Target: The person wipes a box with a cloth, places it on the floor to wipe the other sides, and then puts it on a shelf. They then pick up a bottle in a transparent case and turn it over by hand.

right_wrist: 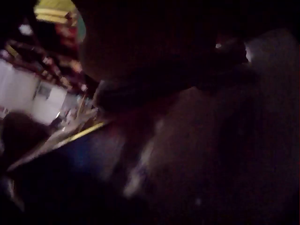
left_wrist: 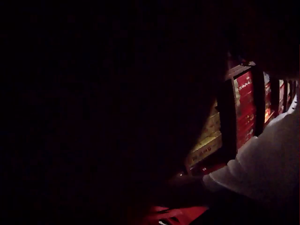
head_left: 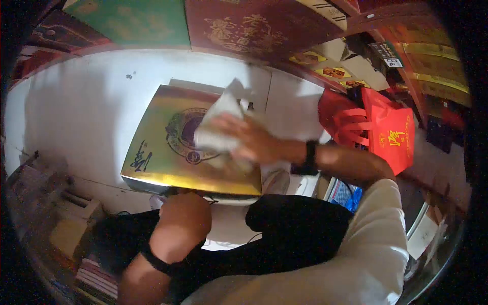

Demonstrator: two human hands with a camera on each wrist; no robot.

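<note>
In the head view a gold and green box (head_left: 152, 117) with a purple round emblem lies flat on a white surface. The right hand (head_left: 249, 137), blurred, presses a pale cloth (head_left: 218, 114) onto the right part of its top, fingers stretched over the cloth. At the box's near edge is the left hand (head_left: 185, 213), its back up; its fingers are hidden under or behind the edge. The left wrist view is mostly dark, and the right wrist view is dark and blurred, with neither showing the fingers clearly.
A green box (head_left: 132, 20) and a dark red box (head_left: 254, 25) stand beyond the white surface (head_left: 61, 107). On the right are a red bag (head_left: 391, 132) and shelves of boxes. A wooden stool-like object (head_left: 76, 218) is at the lower left.
</note>
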